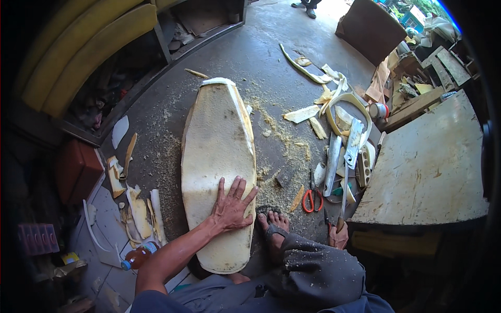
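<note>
A long cream foam seat pad [216,135] lies lengthwise on the floor before me, with a white strip along its far end. My left hand [232,208] rests flat on its nearer half, palm down and fingers spread, gripping nothing. Low at the right, beside my knee, my right hand [338,237] is closed round the wooden handle of a long narrow-bladed knife [344,195], its blade pointing away from me. Red-handled scissors [312,201] lie between the pad and the knife. Nearby is a metal blade-like strip [354,143].
Foam crumbs [284,141] and offcuts [302,113] litter the floor. A roll of tape [365,112] and a small can [378,110] lie right, by a worn board [428,161]. A bottle [140,255] is at left; a person's shoes [307,7] show far off.
</note>
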A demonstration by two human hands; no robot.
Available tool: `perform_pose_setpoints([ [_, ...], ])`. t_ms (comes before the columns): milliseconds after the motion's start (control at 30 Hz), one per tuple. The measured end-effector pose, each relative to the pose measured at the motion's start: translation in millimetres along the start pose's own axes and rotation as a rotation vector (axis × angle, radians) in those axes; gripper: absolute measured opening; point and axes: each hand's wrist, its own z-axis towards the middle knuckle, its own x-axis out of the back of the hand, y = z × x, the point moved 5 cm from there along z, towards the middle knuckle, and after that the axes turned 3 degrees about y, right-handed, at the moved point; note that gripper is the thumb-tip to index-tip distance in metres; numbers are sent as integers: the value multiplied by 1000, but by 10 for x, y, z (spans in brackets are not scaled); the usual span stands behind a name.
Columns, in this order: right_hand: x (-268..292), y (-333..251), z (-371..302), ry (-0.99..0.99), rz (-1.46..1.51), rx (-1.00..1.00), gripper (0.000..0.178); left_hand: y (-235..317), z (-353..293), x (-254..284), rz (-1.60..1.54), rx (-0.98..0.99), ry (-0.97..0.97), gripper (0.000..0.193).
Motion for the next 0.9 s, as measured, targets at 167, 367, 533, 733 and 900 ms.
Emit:
perform_pose_setpoints([
  [167, -1321, -1489, -1111, -629, -180, 565, 48, 111, 68, 69, -15, 30, -59, 85],
  [367, -1170, -1729, -1151, -109, -277, 1163, 59, -702, 389, 680, -145, 136, 6, 63],
  [533, -1239, -1394, -196, -427, 195, 298, 39, -1606, 1154, 1353, -61, 332, 234, 59],
  [733, -721, -2131, 573, -342, 364, 290, 47, -2335, 1974, 1344, -91, 437, 395, 67],
  [900, -928, -2427, 1002, -137, 30, 349, 62, -2551, 2215, 917, 25, 430, 389, 71],
])
